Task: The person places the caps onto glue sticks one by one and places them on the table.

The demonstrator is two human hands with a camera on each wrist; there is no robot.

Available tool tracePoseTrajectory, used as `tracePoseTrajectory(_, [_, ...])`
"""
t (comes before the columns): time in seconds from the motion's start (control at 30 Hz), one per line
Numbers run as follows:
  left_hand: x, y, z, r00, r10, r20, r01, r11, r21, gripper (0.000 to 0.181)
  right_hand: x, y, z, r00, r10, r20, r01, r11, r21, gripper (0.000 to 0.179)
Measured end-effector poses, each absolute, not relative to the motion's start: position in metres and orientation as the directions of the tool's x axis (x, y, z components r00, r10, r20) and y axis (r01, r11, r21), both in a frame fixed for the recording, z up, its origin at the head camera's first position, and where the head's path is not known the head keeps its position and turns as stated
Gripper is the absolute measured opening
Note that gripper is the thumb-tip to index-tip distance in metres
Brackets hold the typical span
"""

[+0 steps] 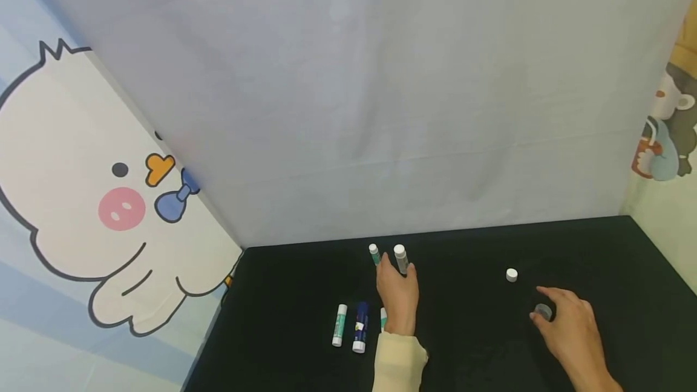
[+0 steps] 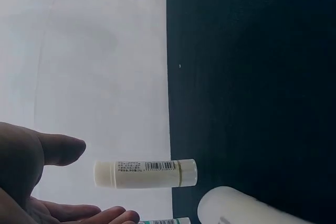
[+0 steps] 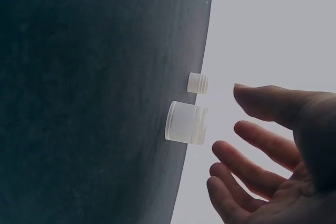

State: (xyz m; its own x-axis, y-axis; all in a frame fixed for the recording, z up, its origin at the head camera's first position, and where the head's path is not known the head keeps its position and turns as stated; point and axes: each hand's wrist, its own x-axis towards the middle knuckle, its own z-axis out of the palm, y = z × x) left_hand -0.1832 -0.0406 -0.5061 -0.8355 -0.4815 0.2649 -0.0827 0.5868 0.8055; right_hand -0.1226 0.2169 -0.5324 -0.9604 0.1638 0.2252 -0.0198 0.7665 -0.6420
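My left hand reaches over the table with thumb and fingers spread. A white-capped glue stick stands upright just ahead, between thumb and fingers; the left wrist view shows a gap around this glue stick. Beside my fingers stands a slimmer green-labelled glue stick. My right hand curves loosely around a translucent cap. In the right wrist view its fingertips are apart from the translucent cap. A smaller white cap stands farther back, near those fingers.
Left of my left forearm lie a green-and-white glue stick and a dark blue one. Another glue stick is partly hidden by my wrist. The black table meets a pale cloth backdrop. A blurred white shape fills the left wrist view's lower corner.
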Motion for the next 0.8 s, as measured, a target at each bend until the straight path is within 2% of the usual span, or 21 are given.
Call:
tracePoseTrajectory(0.33, [-0.197, -0.038, -0.508, -0.831, -0.498, 0.248, -0.099, 0.572, 0.814, 0.053, -0.126, 0.221, -0.531, -0.991, 0.124, 0.049, 0.065, 0.771, -0.633, 0.053])
tracePoseTrajectory(0.8, [-0.206, -0.039, -0.521, -0.813, -0.496, 0.305, -0.083, 0.617, 0.783, 0.032, -0.13, 0.222, -0.532, -0.995, 0.093, -0.04, 0.098, 0.778, -0.621, 0.044])
